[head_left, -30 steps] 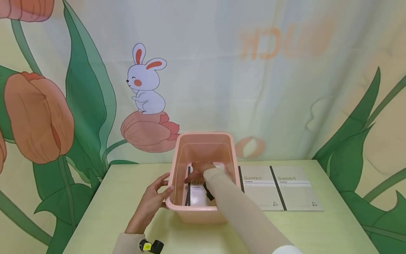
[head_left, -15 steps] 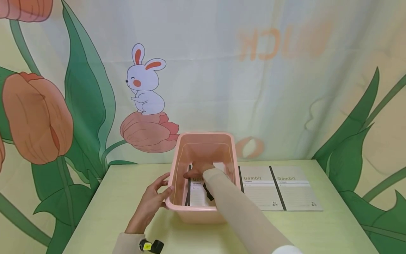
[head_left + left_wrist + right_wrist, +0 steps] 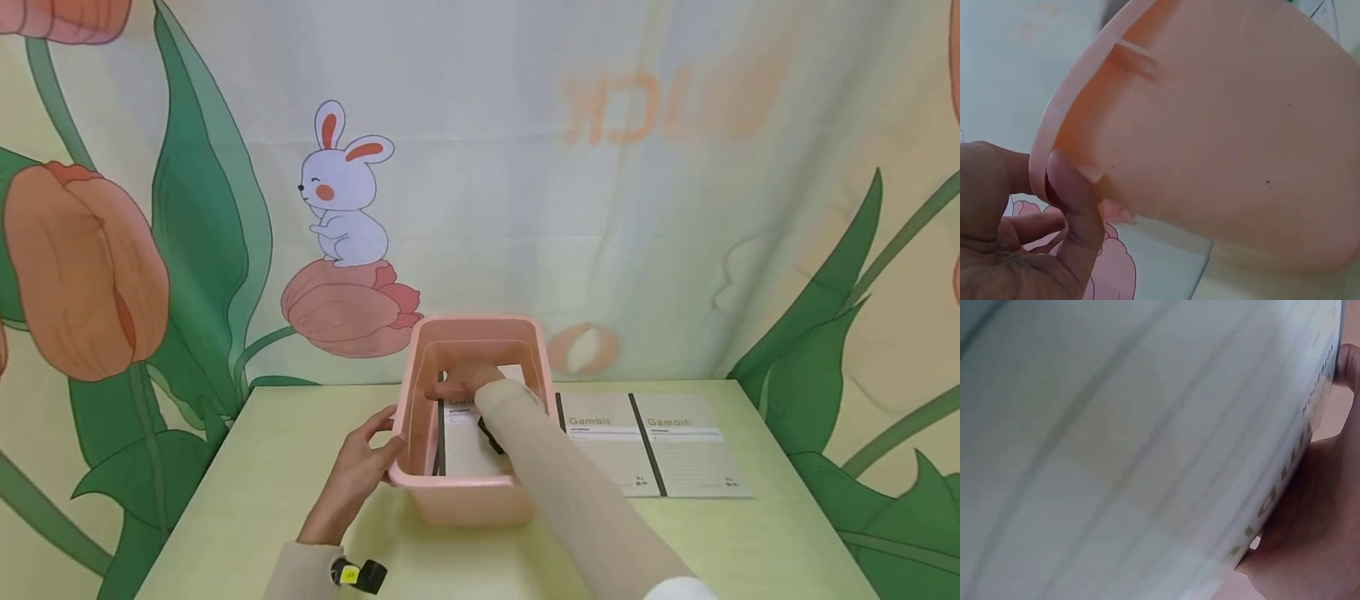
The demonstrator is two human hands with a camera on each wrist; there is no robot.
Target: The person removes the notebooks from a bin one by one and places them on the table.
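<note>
The Gambit notebook (image 3: 459, 446) is inside the pink plastic tub (image 3: 474, 504); over the last second its title end has risen towards the back wall, so we judge it is being lifted off whatever lies under it. Our right hand (image 3: 474, 387) grips that end, the thumb at the dark spine edge and the other fingertips hidden. Our left hand (image 3: 358, 465) pinches the tub's rim, steadying it, we think. Beside the tub, two more Gambit notebooks (image 3: 692, 458) lie side by side on the desk (image 3: 285, 442)
</note>
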